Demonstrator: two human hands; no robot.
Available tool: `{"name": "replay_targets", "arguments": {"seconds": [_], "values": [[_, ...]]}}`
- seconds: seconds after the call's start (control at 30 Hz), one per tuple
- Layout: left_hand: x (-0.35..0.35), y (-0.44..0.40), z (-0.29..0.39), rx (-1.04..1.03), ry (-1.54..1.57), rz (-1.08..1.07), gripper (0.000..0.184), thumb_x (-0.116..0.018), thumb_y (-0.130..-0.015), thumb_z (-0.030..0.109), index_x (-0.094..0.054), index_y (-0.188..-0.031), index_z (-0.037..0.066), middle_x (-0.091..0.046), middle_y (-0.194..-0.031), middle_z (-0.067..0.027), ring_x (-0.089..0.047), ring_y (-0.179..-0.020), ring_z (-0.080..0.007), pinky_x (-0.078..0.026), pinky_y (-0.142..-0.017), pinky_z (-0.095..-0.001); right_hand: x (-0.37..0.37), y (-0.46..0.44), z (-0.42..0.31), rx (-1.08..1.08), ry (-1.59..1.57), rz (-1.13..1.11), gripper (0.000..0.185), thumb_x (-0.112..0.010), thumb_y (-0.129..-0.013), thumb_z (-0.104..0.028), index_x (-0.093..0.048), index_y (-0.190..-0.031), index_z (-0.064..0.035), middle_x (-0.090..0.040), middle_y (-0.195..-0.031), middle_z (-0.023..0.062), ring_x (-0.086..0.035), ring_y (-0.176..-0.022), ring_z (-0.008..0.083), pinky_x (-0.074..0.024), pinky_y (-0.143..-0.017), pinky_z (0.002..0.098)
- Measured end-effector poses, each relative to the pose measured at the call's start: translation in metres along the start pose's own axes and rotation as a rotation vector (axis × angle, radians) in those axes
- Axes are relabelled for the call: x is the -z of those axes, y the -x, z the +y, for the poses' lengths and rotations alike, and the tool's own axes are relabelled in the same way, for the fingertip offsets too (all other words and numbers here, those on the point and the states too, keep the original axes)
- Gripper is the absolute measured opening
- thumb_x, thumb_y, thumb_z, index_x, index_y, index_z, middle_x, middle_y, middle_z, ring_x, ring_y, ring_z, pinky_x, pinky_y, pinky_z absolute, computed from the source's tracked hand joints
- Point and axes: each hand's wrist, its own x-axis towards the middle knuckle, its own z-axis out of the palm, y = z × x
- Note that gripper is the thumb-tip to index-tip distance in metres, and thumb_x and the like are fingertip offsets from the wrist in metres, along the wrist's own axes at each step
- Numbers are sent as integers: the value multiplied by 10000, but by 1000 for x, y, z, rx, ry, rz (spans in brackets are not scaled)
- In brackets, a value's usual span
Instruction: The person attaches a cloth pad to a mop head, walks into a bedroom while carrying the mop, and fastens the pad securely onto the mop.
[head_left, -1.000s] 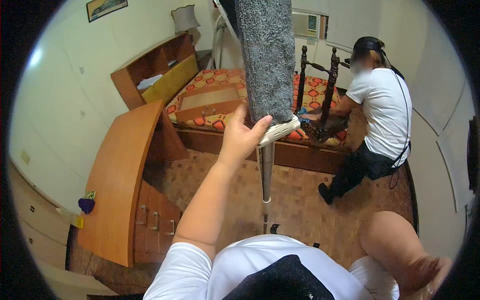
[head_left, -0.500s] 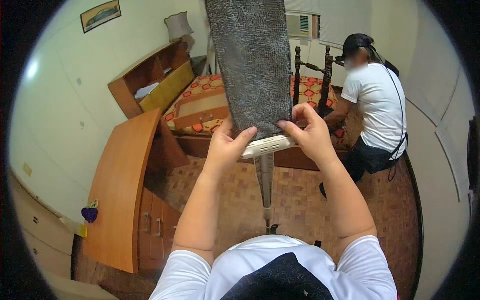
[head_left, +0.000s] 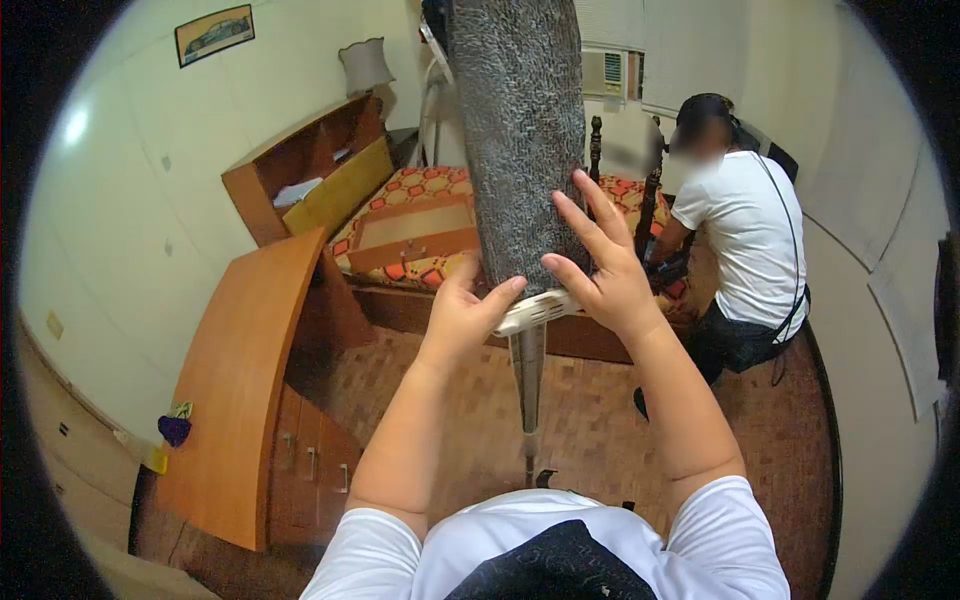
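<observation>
A flat mop stands upside down in front of me, its grey, fuzzy mop pad (head_left: 520, 130) facing up on a white plastic mop head (head_left: 536, 312). The metal mop pole (head_left: 529, 380) runs down from it toward my body. My left hand (head_left: 468, 315) is closed round the left edge of the head, thumb on the pad's near end. With fingers spread, my right hand (head_left: 612, 275) lies against the pad's right side near the same end. The far end of the pad leaves the top of the view.
A co-worker (head_left: 745, 240) in a white shirt crouches at right beside dark wooden posts (head_left: 650, 190). Behind the mop is a bed (head_left: 410, 190) with a drawer-like wooden piece on it. A tilted wooden desk (head_left: 235, 390) stands at left on parquet floor (head_left: 400, 350).
My right hand has let go of the pad's near edge, and its fingers have spread up along the side. The mop head has turned and shifted slightly; my left hand keeps its hold.
</observation>
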Motion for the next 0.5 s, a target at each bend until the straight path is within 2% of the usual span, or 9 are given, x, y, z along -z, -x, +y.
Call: {"name": "replay_targets", "arguments": {"seconds": [0.1,0.13,0.17,0.2,0.3,0.33,0.37,0.43,0.5], "values": [[-15,-2,-2,-49,-99,11,413,-640,-790,114,-480,-1143,-28,-588,-1021,-73,-545,-914,-123,-421,-818,-264,-3,36,32,-219,-353,226,658,-627,-786,-310,-333,-1320,-63,-339,-1329,151,-339,-1220,275,-267,-1010,379],[-17,-4,-10,-42,-119,23,418,-639,-790,118,-477,-1145,-31,-588,-1016,-73,-545,-909,-123,-421,-816,-263,-5,56,42,-335,-581,236,683,-612,-802,-356,-303,-1333,-56,-335,-1330,145,-359,-1206,257,-267,-1011,368],[-22,-5,-15,-35,-139,34,422,-639,-790,122,-475,-1146,-34,-587,-1011,-72,-544,-905,-124,-420,-813,-262,-9,79,52,-317,-557,260,742,-616,-792,-401,-263,-1346,-56,-342,-1325,136,-382,-1189,256,-280,-1004,374],[-32,-4,-11,-17,-56,36,416,-631,-793,128,-479,-1145,-33,-588,-990,-67,-539,-892,-120,-415,-811,-259,-30,115,62,-491,-758,248,831,-646,-752,-449,-232,-1355,-54,-353,-1317,132,-378,-1192,256,-278,-1008,380],[-48,-2,-21,11,-37,42,355,-624,-789,86,-499,-1104,-20,-566,-1045,-68,-517,-958,-135,-388,-872,-278,-69,207,52,-733,-682,-371,894,-702,-698,-402,-223,-1358,-38,-274,-1387,153,-290,-1267,276,-256,-1032,363],[-53,0,-20,57,-25,42,342,-624,-785,68,-504,-1095,-13,-567,-1038,-67,-517,-958,-133,-390,-868,-277,-74,220,35,-855,-458,-732,872,-698,-707,-361,-223,-1354,-21,-344,-1348,183,-376,-1215,284,-318,-994,356],[-57,1,-20,63,-34,23,339,-623,-785,65,-506,-1093,-12,-567,-1034,-65,-517,-957,-132,-390,-867,-277,-85,237,26,-849,-637,-832,804,-678,-728,-379,-292,-1310,19,-390,-1288,225,-374,-1210,318,-299,-1009,388],[-59,0,-20,82,-58,-18,333,-621,-785,61,-509,-1090,-9,-567,-1026,-60,-517,-954,-132,-391,-866,-277,-100,247,6,-1080,-701,-719,730,-629,-766,-402,-332,-1276,28,-465,-1200,247,-458,-1126,324,-360,-955,365],[-42,-14,-15,-33,-124,-87,304,-626,-800,116,-521,-1065,10,-574,-945,-35,-533,-879,-111,-411,-814,-268,-108,245,10,-1043,-684,-737,679,-600,-786,-412,-363,-1248,27,-506,-1138,244,-505,-1054,318,-398,-897,356]]}}
